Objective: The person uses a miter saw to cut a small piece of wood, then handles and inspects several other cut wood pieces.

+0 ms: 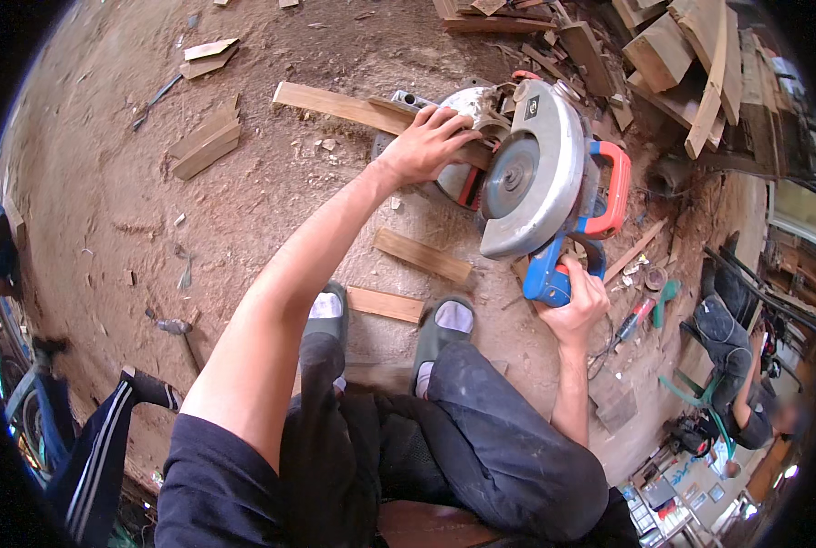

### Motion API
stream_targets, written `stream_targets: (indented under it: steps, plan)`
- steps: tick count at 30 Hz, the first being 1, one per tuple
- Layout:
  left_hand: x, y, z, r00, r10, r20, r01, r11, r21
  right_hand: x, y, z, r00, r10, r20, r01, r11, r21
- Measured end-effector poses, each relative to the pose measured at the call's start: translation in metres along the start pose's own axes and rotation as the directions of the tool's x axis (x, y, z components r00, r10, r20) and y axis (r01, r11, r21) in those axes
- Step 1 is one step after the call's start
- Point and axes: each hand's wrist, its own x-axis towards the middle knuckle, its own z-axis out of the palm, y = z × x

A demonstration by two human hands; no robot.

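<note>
A miter saw [540,169] with a grey blade guard, a round blade, a red carry handle and a blue trigger handle sits on the dirt floor ahead of me. My right hand [577,306] is wrapped round the blue handle [547,274]. My left hand [431,146] holds a long wooden strip [335,105] down at the saw's metal fence, left of the blade, fingers bent over it. The strip sticks out to the left past the saw. Its end near the blade is partly hidden by my hand and the guard.
Two short wood pieces [421,256] lie near my sandals [440,333]. Timber [673,55] is piled at the far right. A hammer [175,326] and offcuts [207,142] lie to the left. A red-and-black tool [636,318] lies right; another person [737,338] sits beyond.
</note>
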Motion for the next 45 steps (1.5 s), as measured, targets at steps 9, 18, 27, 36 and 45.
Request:
stream_targets:
  steps: [9, 18, 27, 36, 45]
  plan:
    - [0.0, 0.0, -0.002, 1.0, 0.001, 0.003, -0.001, 1.0, -0.009, 0.001, -0.003, 0.001, 1.0, -0.007, -0.007, 0.007, 1.0, 0.0]
    - [-0.002, 0.0, 0.001, 1.0, -0.008, -0.007, 0.008, 1.0, -0.009, -0.006, 0.001, 0.012, 0.999, -0.039, -0.013, 0.038, 0.998, -0.047]
    - [-0.002, -0.003, 0.0, 0.999, -0.03, 0.022, 0.031, 0.999, -0.023, -0.004, -0.006, 0.01, 0.998, -0.033, -0.055, 0.032, 0.999, -0.014]
    - [0.003, 0.002, -0.005, 0.999, -0.041, 0.034, 0.043, 0.998, -0.052, 0.003, -0.009, -0.004, 0.998, 0.046, 0.052, -0.044, 0.998, -0.036]
    - [0.002, -0.002, -0.001, 0.997, -0.059, 0.042, 0.061, 0.996, -0.062, 0.001, -0.012, 0.002, 0.998, 0.041, 0.041, -0.04, 0.999, -0.033]
